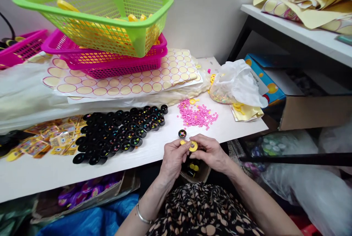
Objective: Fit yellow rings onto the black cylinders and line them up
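Note:
Between both hands, just in front of the table's edge, is a small yellow plastic ring piece [194,146] with a round opening and a tab. My left hand [173,157] pinches its left end between thumb and fingers. The fingers of my right hand [211,152] close on its right side. Right behind the hands stands one small black cup [182,133] with coloured bits inside. Further left, many black cups [121,133] stand packed together, several with coloured bits in them. A spread of pink beads [198,115] lies beyond my right hand.
Stacked green [145,26] and magenta baskets [115,65] with yellow parts rest on sticker sheets [123,90]. Printed packets [59,137] lie left. A white plastic bag [239,82] and cardboard box [313,109] are right. Below my hands, a box holds black-and-yellow pieces [193,168].

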Tool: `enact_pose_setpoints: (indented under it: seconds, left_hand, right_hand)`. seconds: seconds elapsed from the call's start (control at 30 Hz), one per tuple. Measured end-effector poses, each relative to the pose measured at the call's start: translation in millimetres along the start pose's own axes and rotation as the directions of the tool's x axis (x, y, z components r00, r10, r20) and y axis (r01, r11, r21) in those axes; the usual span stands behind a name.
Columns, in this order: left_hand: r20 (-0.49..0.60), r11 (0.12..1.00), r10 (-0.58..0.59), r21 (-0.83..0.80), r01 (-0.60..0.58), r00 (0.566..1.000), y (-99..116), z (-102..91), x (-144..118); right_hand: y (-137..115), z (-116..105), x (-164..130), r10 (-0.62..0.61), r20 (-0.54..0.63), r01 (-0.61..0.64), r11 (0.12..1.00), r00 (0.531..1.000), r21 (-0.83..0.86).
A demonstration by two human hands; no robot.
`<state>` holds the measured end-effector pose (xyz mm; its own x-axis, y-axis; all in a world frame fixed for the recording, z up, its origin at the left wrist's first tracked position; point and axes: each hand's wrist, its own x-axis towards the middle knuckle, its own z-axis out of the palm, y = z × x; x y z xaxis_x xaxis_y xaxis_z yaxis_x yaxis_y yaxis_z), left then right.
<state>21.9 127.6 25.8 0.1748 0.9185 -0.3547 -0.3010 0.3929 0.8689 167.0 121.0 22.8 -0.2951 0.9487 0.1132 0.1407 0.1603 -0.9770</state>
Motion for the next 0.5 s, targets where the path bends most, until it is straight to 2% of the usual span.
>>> enact_pose_setpoints:
  seconds: [0.1,0.17,0.37,0.5]
  left_hand:
    - [-0.033,0.999,-0.016,-0.046,0.015,0.999,-1,-9.6,2]
    - [-0.063,0.997,-0.008,-0.080,0.003,0.998,1,-13.7,6]
    - [-0.286,0.982,0.019,-0.175,-0.072,0.958,2,-20.1,20]
    - [-0.324,0.983,0.046,-0.153,-0.100,0.945,-9,-22.4,28]
  right_hand:
    - [-6,4,9,-0.131,0.089,0.150,0.957,0.987,-0.247]
    - [-5,5,18,-0.182,0.089,0.202,0.920,0.979,-0.337]
    - [6,4,43,-0.164,0.049,0.163,0.810,0.985,-0.564]
    - [3,5,49,-0.112,0.088,0.142,0.773,0.990,-0.618]
